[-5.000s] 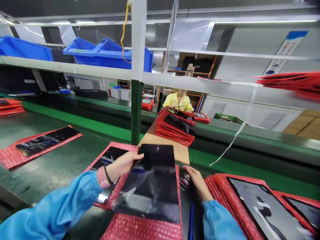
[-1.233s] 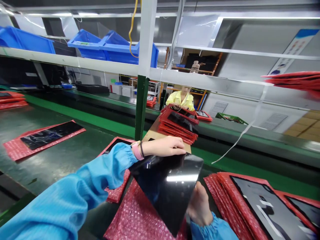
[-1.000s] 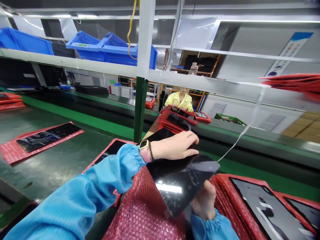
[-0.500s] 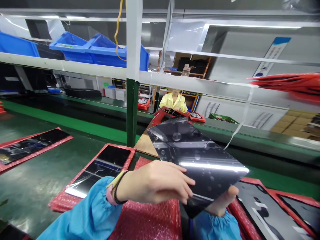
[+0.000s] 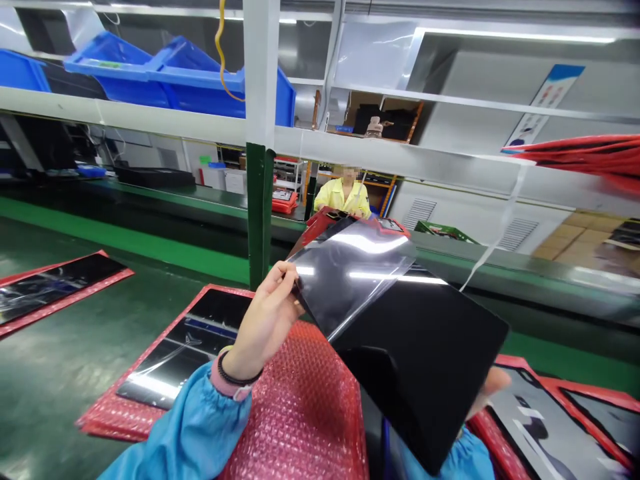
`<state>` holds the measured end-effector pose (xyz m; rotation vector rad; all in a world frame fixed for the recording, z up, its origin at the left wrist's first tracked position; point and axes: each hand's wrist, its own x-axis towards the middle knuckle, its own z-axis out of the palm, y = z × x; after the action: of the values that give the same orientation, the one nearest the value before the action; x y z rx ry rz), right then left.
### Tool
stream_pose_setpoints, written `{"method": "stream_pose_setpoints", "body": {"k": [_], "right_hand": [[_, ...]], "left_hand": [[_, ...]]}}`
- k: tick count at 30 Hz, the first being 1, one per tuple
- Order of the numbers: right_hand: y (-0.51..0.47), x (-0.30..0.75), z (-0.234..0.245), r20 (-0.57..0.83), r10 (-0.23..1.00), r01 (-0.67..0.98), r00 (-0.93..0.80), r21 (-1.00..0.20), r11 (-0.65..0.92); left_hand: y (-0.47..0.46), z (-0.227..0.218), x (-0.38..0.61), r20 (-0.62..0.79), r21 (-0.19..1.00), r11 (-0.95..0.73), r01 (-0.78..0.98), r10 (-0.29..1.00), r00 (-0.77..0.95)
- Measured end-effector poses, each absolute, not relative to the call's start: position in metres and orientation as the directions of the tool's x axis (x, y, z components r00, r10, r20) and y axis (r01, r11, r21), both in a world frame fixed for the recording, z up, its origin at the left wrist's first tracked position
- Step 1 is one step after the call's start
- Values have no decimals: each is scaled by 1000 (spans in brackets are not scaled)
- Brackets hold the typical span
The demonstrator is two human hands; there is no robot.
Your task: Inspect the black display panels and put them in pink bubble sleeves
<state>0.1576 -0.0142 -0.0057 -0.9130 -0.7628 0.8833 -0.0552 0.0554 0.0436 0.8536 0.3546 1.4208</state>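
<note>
Glossy black flat panel is held up in the air at the middle of the view, tilted, with one corner pointing down to about six o'clock. It is above a pink-red bubble-wrap sheet and seems not to touch it. A clear shiny plastic film covers the panel's upper left part, at about eleven o'clock from the panel's centre. The left hand, with a blue sleeve, pinches the panel's left edge and this film between its curved fingers and thumb. The right hand is nearly hidden behind the panel at about four o'clock; only a little of it shows, so its grip cannot be told. At nine o'clock, a black panel on red bubble wrap lies on a dark green workbench. At twelve o'clock, a co-worker in a yellow jacket sits across the line, and blue plastic bins stand on a white shelf at eleven o'clock.
</note>
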Motion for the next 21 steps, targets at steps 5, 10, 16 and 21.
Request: {"method": "stream_pose_setpoints", "body": {"k": [5, 10, 16, 21], "right_hand": [[-9, 133, 18, -78, 900, -492, 429, -856, 160], [-21, 115, 27, 139, 934, -372, 330, -890, 264], [-26, 107, 19, 201, 908, -35, 368, -973, 229], [-25, 109, 19, 226, 895, 48, 384, -973, 225]], "left_hand": [[49, 37, -57, 186, 584, -203, -786, 976, -114], [35, 34, -55, 323, 562, -482, -672, 876, -359], [16, 29, -41, 382, 540, -598, -593, 801, -460], [14, 31, -43, 406, 505, -634, -586, 773, -487]]}}
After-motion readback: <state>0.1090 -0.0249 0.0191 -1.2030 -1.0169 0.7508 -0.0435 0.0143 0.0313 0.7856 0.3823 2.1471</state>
